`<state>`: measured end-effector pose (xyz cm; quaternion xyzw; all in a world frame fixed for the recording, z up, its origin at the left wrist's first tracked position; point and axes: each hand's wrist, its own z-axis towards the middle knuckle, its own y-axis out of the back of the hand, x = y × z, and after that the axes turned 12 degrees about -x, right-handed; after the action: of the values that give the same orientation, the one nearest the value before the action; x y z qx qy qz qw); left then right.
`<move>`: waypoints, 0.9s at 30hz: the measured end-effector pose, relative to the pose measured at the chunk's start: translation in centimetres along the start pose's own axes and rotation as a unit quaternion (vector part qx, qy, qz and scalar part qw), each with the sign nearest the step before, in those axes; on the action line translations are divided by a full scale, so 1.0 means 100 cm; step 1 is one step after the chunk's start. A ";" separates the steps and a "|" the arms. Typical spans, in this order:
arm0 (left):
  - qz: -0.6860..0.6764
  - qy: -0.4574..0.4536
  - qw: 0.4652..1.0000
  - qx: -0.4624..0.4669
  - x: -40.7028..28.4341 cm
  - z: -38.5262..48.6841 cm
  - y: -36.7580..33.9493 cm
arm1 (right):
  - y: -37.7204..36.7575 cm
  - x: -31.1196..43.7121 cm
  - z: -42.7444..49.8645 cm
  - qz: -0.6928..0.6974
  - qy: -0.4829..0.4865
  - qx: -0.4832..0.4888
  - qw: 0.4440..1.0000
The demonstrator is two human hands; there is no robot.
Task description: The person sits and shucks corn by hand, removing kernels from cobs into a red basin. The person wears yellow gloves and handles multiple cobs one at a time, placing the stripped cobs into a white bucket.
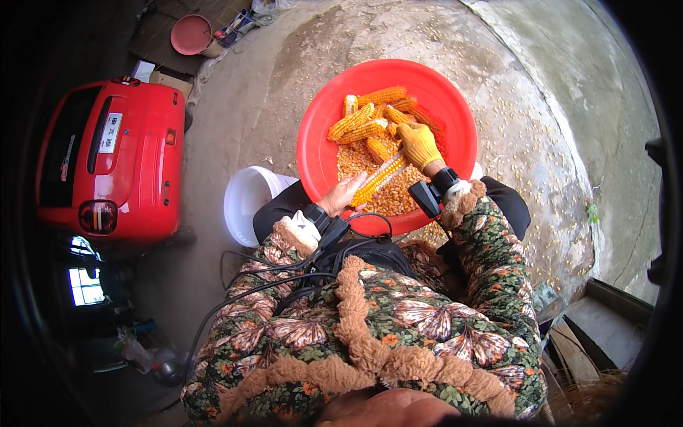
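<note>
My bare left hand (pixel 344 193) grips the near end of a yellow corn cob (pixel 381 179), which slants up to the right. Strips along this cob are bare of kernels. At its far end is my right hand (pixel 419 143), in a yellow knitted glove, with fingers curled; what the fingertips hold is hidden. Both hands are over a large red plastic basin (pixel 320 123). Loose corn kernels (pixel 395 202) cover the basin's bottom. Several whole corn cobs (pixel 352 121) are heaped at its far side, some beyond my gloved hand.
Left of the basin stands a white plastic bucket (pixel 235 205). Kernels lie scattered over the concrete floor (pixel 512 123). Black cables (pixel 251 283) run from my wrist devices across my lap. A red car (pixel 139 160) is parked at left; a red bowl (pixel 191 34) sits at far left.
</note>
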<state>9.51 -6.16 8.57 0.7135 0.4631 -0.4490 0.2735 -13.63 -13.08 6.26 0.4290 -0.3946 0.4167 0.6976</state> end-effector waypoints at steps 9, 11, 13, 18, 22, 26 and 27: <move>0.045 -0.087 0.995 0.012 -0.009 -0.013 0.004 | -0.001 -0.009 0.004 -0.041 -0.064 0.005 0.997; 0.066 -0.101 0.993 0.005 -0.010 -0.016 0.004 | -0.005 -0.016 0.003 -0.039 -0.023 -0.007 0.999; 0.065 -0.084 0.994 -0.003 -0.010 -0.017 0.003 | -0.007 -0.021 0.004 -0.035 -0.049 0.005 0.998; 0.006 -0.058 0.997 -0.054 -0.004 -0.015 0.000 | -0.007 -0.017 0.004 -0.008 -0.097 0.001 0.995; -0.070 -0.057 0.993 -0.082 -0.004 -0.011 -0.002 | -0.002 -0.012 0.002 -0.072 -0.046 -0.016 0.996; -0.182 -0.097 0.974 -0.098 -0.007 -0.009 -0.002 | 0.000 -0.014 0.004 -0.061 -0.089 -0.008 0.994; -0.141 -0.107 0.977 -0.116 -0.008 -0.008 -0.002 | -0.001 -0.014 0.004 -0.065 -0.096 0.002 0.993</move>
<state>9.53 -5.76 9.66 0.5527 0.5760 -0.4997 0.3362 -14.14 -13.82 5.07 0.4935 -0.4299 0.3282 0.6811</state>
